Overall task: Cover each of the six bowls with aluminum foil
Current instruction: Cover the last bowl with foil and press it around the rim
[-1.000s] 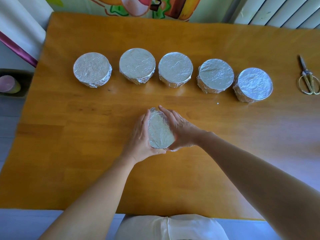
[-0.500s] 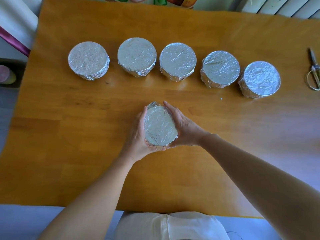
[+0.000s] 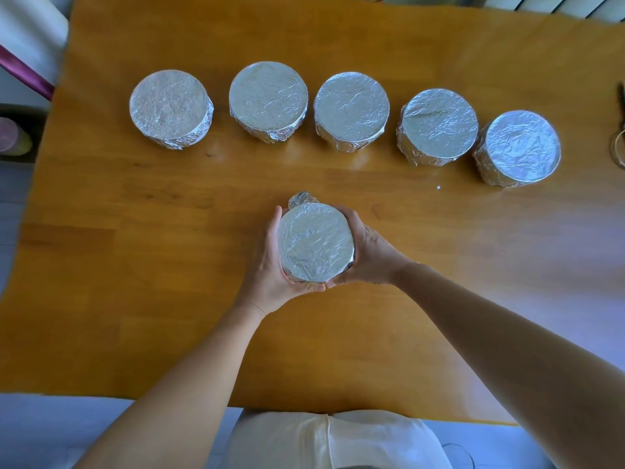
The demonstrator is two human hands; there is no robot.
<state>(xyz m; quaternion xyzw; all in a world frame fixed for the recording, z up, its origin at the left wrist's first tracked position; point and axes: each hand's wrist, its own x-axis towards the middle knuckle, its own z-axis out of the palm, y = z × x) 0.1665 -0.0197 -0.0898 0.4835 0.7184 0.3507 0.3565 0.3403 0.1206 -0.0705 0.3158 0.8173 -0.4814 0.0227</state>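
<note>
Both hands cupped round the 6th bowl (image 3: 316, 243): L hand (image 3: 269, 265) on its left side, R hand (image 3: 370, 255) on its right, fingers curled vs the wall, thumbs nearly meeting at the near edge. Bowl sits mid-table, close to the person, foil top flat and facing up w/ creases. Crumpled foil tab (image 3: 303, 199) sticks out at the far side, just past the fingertips. Can't tell if the bowl rests on the table (image 3: 135, 238) or is lifted off it.

Other 5 bowls in a row further back, all foil-wrapped, L to R: bowl 1 (image 3: 169, 108), bowl 2 (image 3: 268, 98), bowl 3 (image 3: 351, 108), bowl 4 (image 3: 439, 123), bowl 5 (image 3: 521, 147). Bowls 4 and 5 near touching, rest apart. Small foil speck (image 3: 438, 187) on the wood betw. row and 6th bowl.
</note>
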